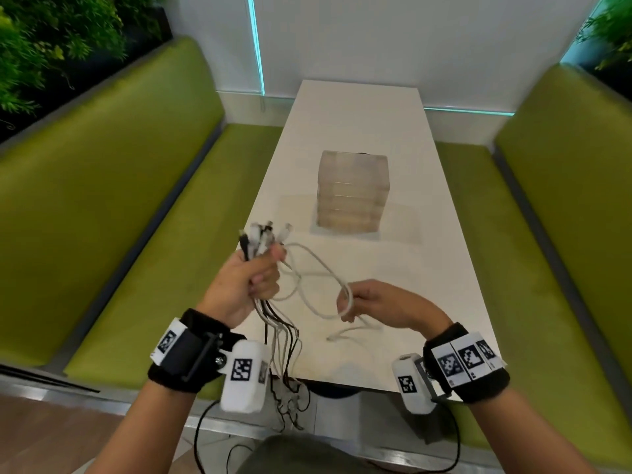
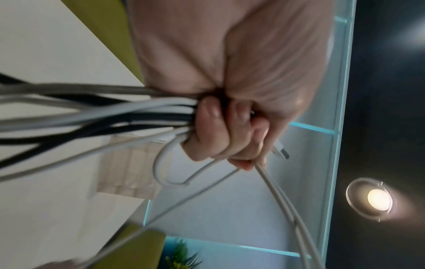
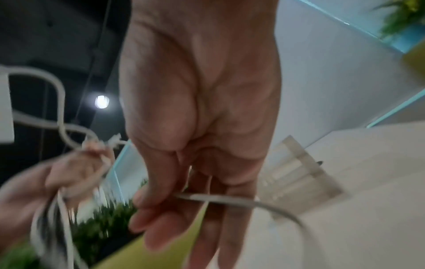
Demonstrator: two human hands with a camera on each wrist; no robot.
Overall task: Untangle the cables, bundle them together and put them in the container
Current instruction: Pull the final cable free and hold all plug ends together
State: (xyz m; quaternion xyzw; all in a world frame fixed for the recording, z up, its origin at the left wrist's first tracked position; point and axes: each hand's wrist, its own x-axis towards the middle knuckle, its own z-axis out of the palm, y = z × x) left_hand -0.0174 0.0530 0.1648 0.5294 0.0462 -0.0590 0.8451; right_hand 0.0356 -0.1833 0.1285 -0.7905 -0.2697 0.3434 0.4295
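My left hand (image 1: 254, 273) is clenched in a fist around a bundle of white and black cables (image 1: 260, 239), plug ends sticking up above the fist, tails (image 1: 285, 350) hanging past the table's near edge. The left wrist view shows the fingers (image 2: 220, 131) wrapped round the cables (image 2: 115, 112). A white cable (image 1: 319, 278) loops from that fist across to my right hand (image 1: 367, 302), which pinches it; in the right wrist view the cable (image 3: 230, 197) crosses its fingers (image 3: 161, 214). The translucent container (image 1: 352, 191) stands upright on the white table (image 1: 393, 265), beyond both hands.
Green bench seats (image 1: 113, 213) flank the narrow table on both sides, the right one (image 1: 561, 206) close to the table edge. Plants (image 1: 51, 39) fill the top left corner. A white wall panel with a teal light strip (image 1: 256, 46) closes the far end.
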